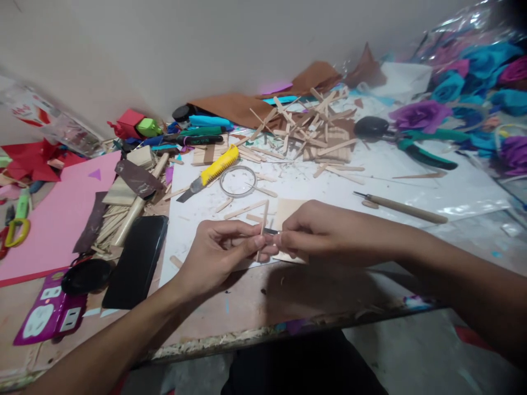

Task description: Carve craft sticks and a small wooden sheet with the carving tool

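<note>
My left hand (225, 248) is closed, pinching a slim wooden craft stick (264, 216) that stands nearly upright between thumb and fingers. From the right, my right hand (305, 233) grips a thin dark metal blade (270, 231), whose tip meets the stick or lies just behind it; contact is hard to make out. The rest of the blade is hidden in the fingers. Under my right hand rests a pale flat wooden piece (289, 211). Cut stick pieces (246, 209) lie on the white sheet (193, 219) just beyond my left hand.
Farther back are a yellow box cutter (219, 165), a clear ring (237, 181) and a heap of craft sticks (308, 126). At right lie a wooden-handled carving tool (405, 208) and green-handled pliers (426, 153). A black phone (135, 262) sits at left, near the table's front edge (247, 337).
</note>
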The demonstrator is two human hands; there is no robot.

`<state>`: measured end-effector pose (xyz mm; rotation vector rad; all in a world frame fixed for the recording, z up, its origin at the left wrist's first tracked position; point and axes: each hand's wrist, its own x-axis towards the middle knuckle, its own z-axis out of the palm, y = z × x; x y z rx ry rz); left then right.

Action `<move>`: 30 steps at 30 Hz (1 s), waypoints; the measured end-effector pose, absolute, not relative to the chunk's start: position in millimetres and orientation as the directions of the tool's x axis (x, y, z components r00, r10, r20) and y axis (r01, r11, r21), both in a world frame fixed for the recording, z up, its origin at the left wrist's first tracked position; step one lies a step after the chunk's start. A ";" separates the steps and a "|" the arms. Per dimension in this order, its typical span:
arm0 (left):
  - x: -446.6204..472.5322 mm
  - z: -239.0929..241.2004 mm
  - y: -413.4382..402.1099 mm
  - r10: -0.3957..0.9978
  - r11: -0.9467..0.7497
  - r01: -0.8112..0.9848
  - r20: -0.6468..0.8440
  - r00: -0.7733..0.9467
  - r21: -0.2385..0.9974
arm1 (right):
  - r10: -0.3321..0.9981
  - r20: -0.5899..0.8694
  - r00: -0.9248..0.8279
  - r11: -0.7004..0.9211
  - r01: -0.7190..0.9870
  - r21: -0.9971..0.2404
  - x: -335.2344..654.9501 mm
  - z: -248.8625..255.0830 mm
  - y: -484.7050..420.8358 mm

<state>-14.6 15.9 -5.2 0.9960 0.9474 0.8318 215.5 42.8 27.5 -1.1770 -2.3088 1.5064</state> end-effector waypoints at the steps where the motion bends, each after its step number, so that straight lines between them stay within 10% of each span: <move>1: -13.7 -4.3 15.2 0.898 0.323 -0.141 -0.256 0.358 0.936 | 0.675 -0.283 -0.681 0.192 0.533 -0.824 216.3 28.3 42.9; 10: -14.0 1.0 21.7 0.976 0.173 0.063 -0.179 0.123 0.983 | 0.720 -0.262 -0.643 0.168 0.527 -0.833 227.4 35.8 51.7; 17: -10.2 1.2 14.1 0.940 0.256 -0.130 -0.215 0.265 0.958 | 0.862 -0.045 -0.505 0.160 0.356 -0.920 218.6 22.5 54.7; 30: -5.1 1.3 6.9 0.956 0.048 -0.067 -0.027 0.293 0.997 | 0.827 -0.159 -0.539 -0.167 0.034 -0.985 197.5 20.8 38.2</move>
